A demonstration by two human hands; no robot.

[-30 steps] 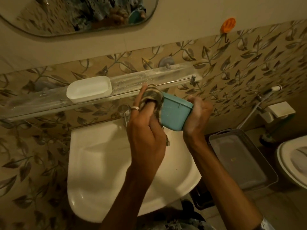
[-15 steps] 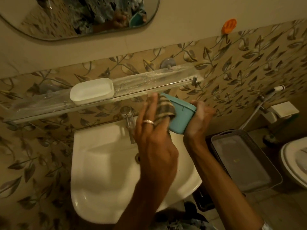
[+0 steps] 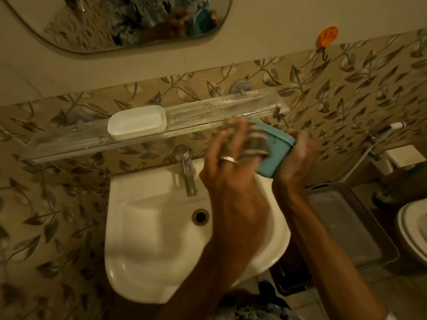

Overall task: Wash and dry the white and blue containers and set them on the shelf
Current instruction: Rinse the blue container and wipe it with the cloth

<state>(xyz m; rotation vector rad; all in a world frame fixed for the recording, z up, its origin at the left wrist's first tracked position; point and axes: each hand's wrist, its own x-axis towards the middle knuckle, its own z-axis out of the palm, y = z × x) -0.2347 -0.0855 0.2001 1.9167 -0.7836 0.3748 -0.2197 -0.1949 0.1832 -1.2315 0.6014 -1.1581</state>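
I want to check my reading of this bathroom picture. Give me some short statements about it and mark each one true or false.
1. The white container stands on the glass shelf. True.
2. The blue container lies in the sink. False: the right hand holds it above the sink.
3. The left hand presses a striped cloth on the blue container. True.
4. Water runs from the tap. False: no stream is visible.

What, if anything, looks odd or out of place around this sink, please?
Only the glass shelf: whitish streaks and specks cover it right of the white container, like dried residue. Nothing looks spilled or broken.
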